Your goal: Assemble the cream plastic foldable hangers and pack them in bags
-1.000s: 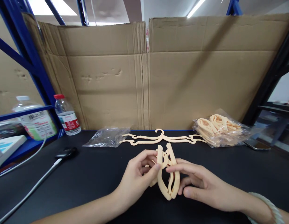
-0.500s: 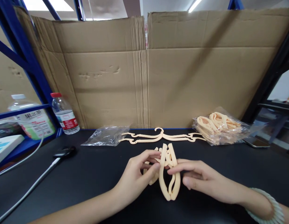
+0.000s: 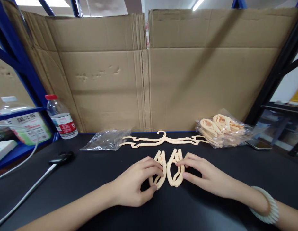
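Observation:
Two folded cream plastic hangers lie side by side on the black table, hooks tucked between their arms. My left hand (image 3: 139, 179) is curled over the left folded hanger (image 3: 164, 163), fingers across it and thumb at its lower end, covering part of it. On the right folded hanger (image 3: 170, 173), my right hand (image 3: 204, 175) pinches the outer arm between thumb and fingers. A narrow gap separates the two hangers. Behind them lies an opened-out cream hanger (image 3: 178, 140), its hook pointing away from me.
A clear plastic bag (image 3: 103, 140) lies back left and a bag of folded hangers (image 3: 220, 128) back right, beside a phone (image 3: 259, 144). At left are a red-capped bottle (image 3: 63, 120), a black device (image 3: 61, 157) and a white cable (image 3: 26, 194). Cardboard (image 3: 110, 86) walls the back.
The right folded hanger has been lowered from tilted up to lying flat. The left one, earlier mostly hidden behind my left hand, now shows beside it. Both hands have settled lower.

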`<state>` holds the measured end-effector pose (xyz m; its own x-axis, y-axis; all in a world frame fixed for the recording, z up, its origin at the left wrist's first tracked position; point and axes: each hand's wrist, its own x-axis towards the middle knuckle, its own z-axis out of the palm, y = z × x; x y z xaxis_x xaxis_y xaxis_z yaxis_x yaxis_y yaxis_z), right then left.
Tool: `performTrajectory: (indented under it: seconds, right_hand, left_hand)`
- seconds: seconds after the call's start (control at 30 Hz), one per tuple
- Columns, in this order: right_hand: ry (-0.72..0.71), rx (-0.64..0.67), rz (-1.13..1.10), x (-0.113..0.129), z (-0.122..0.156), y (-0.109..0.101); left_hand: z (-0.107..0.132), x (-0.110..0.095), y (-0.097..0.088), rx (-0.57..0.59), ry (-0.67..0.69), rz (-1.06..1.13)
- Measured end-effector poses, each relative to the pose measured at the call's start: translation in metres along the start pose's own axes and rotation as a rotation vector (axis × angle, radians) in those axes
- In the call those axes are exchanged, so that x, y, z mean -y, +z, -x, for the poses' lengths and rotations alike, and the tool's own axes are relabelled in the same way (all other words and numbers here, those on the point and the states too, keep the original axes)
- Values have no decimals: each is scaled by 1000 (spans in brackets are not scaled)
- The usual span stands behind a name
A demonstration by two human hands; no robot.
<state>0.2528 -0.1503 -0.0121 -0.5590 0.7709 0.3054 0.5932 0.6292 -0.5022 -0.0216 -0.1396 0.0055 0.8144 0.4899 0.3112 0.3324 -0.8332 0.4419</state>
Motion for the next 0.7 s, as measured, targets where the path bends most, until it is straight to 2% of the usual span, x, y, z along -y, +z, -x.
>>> performTrajectory:
  seconds: [0.17,0.3,0.7]
  right_hand:
    - [-57,67,69,4,0,-1]
    - [-81,82,112,1,0,-2]
    - [-69,88,151,-4,-3,1]
  left_hand:
    - [1,3,2,3,-18,-66]
    - [2,7,4,-36,-27,-103]
    - [6,14,13,-104,-67,-127]
